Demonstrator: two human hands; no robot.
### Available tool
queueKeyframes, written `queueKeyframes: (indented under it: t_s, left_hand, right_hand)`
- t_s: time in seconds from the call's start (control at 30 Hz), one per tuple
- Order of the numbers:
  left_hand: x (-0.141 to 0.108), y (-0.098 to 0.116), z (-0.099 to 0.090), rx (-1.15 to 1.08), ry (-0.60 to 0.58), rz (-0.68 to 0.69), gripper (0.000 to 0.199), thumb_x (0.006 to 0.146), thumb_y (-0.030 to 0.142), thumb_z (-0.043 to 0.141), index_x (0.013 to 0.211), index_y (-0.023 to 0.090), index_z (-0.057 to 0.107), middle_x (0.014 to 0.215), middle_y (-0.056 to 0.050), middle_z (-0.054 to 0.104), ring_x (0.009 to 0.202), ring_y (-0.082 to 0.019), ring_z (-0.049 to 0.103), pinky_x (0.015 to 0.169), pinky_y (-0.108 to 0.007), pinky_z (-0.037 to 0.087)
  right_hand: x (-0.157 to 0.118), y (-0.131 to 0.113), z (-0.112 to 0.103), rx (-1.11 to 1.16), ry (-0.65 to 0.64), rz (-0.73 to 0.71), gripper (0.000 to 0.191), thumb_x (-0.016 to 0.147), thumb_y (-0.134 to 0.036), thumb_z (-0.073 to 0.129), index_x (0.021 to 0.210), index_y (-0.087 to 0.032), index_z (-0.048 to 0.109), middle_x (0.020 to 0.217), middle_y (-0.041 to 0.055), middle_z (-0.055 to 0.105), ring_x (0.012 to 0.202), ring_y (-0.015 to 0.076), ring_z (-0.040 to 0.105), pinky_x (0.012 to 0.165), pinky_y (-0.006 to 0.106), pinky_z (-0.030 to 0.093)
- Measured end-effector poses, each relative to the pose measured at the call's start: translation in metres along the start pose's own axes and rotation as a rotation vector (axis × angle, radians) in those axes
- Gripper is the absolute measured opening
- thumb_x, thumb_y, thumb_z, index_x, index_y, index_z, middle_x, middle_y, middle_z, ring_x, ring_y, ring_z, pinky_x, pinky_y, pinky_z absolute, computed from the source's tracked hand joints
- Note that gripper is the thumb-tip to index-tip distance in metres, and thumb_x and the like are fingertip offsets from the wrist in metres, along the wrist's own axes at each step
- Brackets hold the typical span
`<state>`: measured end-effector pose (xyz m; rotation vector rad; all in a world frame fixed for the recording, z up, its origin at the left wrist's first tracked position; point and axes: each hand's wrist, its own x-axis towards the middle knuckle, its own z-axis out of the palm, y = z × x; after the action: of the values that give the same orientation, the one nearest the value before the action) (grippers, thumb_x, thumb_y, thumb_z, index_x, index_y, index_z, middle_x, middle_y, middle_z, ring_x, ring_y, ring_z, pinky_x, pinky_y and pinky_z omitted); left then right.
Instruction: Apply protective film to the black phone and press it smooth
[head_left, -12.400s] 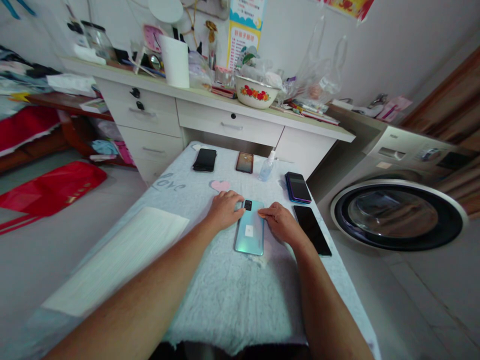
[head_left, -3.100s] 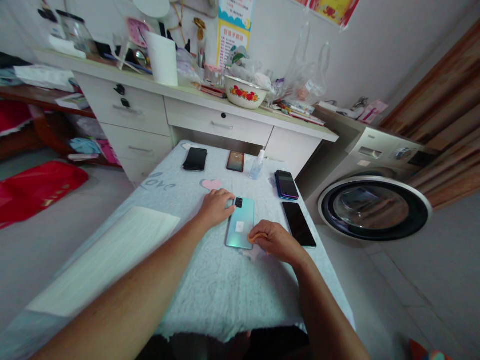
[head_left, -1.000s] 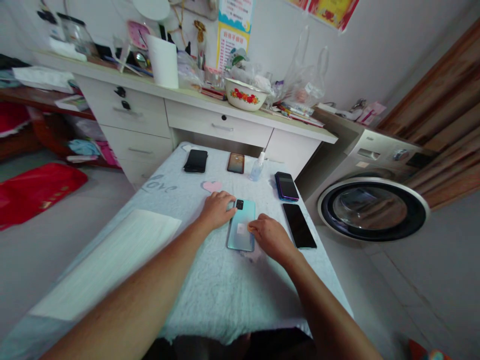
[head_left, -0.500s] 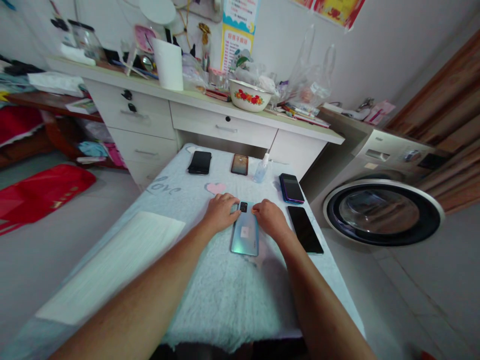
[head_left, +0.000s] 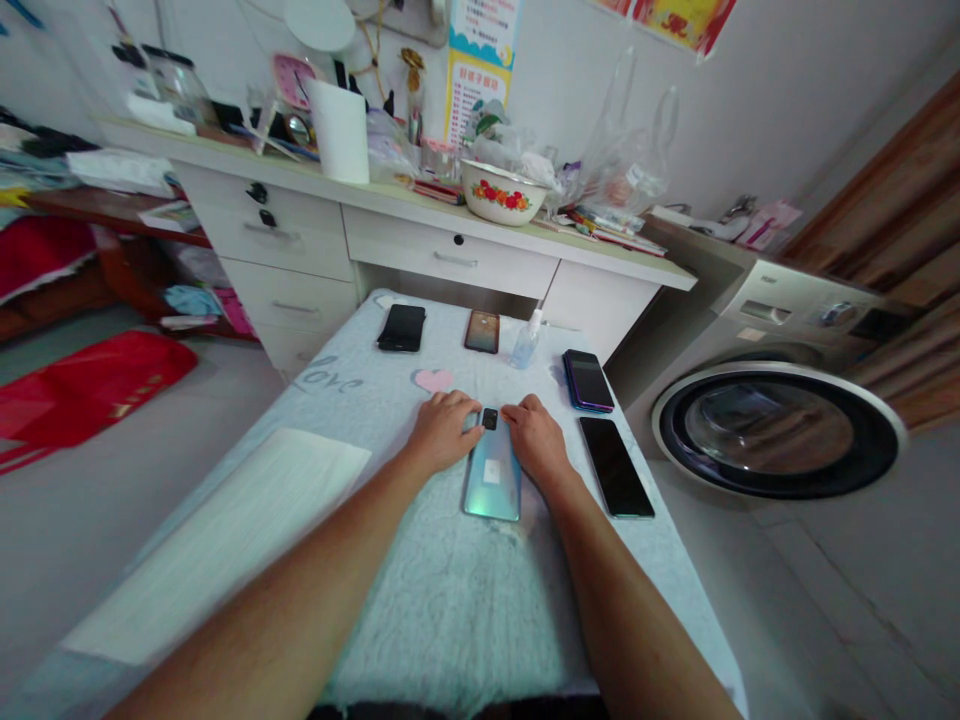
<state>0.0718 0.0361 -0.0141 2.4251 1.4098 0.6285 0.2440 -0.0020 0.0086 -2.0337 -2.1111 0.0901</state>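
Head view, labelled teal phone (head_left: pixel 492 468), left grip (head_left: pixel 444 432) parted against it, right grip (head_left: pixel 537 437) unclear

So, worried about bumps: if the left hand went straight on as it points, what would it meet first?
Likely the right hand, across the light-blue phone that the left hand touches, though depth is unclear.

The right hand (head_left: pixel 534 435) hides part of the turquoise phone (head_left: pixel 493 492); the picture's edge crops the brown curtain (head_left: pixel 892 220).

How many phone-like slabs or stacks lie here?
5: turquoise phone, centre; short black slab, far left; brown slab, far middle; purplish stack, right; long black slab, nearer right. Stacks may hide more.
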Motion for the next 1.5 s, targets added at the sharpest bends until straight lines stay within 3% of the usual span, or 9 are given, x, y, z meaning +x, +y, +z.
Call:
queueKeyframes:
  t_s: [0.23, 0.57, 1.03, 1.27, 1.5]
  left_hand:
    - [0.000, 0.001, -0.001, 0.001, 0.014, -0.003, 0.027, 0.082, 0.033, 0.061, 0.107, 0.024, 0.065, 0.113, -0.005, 0.064, 0.106, -0.025, 0.054, 0.092, -0.039, 0.041]
    - [0.000, 0.000, 0.001, 0.012, 0.026, 0.009, 0.027, 0.082, 0.033, 0.061, 0.107, 0.023, 0.065, 0.114, -0.005, 0.064, 0.105, -0.025, 0.054, 0.091, -0.039, 0.041]
    - [-0.001, 0.000, 0.000, 0.016, 0.024, 0.016, 0.029, 0.083, 0.033, 0.059, 0.109, 0.022, 0.065, 0.114, -0.005, 0.064, 0.107, -0.026, 0.054, 0.091, -0.039, 0.042]
    - [-0.001, 0.000, 0.000, 0.019, 0.018, 0.014, 0.029, 0.083, 0.034, 0.059, 0.109, 0.023, 0.065, 0.114, -0.005, 0.064, 0.107, -0.025, 0.054, 0.093, -0.039, 0.042]
    - [-0.001, -0.001, 0.001, 0.027, 0.026, 0.017, 0.030, 0.083, 0.034, 0.059, 0.110, 0.023, 0.065, 0.115, -0.005, 0.064, 0.107, -0.025, 0.054, 0.093, -0.038, 0.042]
  right_hand:
    - [-0.005, -0.002, -0.002, 0.017, -0.017, -0.067, 0.034, 0.101, -0.031, 0.037, 0.117, -0.028, 0.067, 0.099, 0.0046, 0.055, 0.086, 0.0148, 0.056, 0.072, 0.024, 0.037]
    - [-0.014, 0.001, -0.009, 0.104, -0.010, -0.183, 0.027, 0.095, -0.020, 0.046, 0.097, -0.024, 0.072, 0.091, 0.0031, 0.056, 0.085, 0.0130, 0.057, 0.076, 0.021, 0.038]
    - [0.000, -0.003, 0.003, 0.039, 0.055, -0.081, 0.029, 0.099, -0.029, 0.042, 0.109, -0.025, 0.069, 0.095, 0.0039, 0.056, 0.084, 0.0140, 0.057, 0.073, 0.023, 0.039]
    - [0.001, -0.002, 0.005, 0.077, 0.077, -0.117, 0.027, 0.098, -0.027, 0.045, 0.104, -0.025, 0.071, 0.091, 0.0028, 0.055, 0.081, 0.0133, 0.057, 0.073, 0.022, 0.038]
    - [-0.007, -0.004, -0.001, 0.088, 0.010, -0.157, 0.028, 0.098, -0.024, 0.044, 0.100, -0.023, 0.072, 0.089, 0.0030, 0.055, 0.083, 0.0132, 0.055, 0.075, 0.022, 0.037]
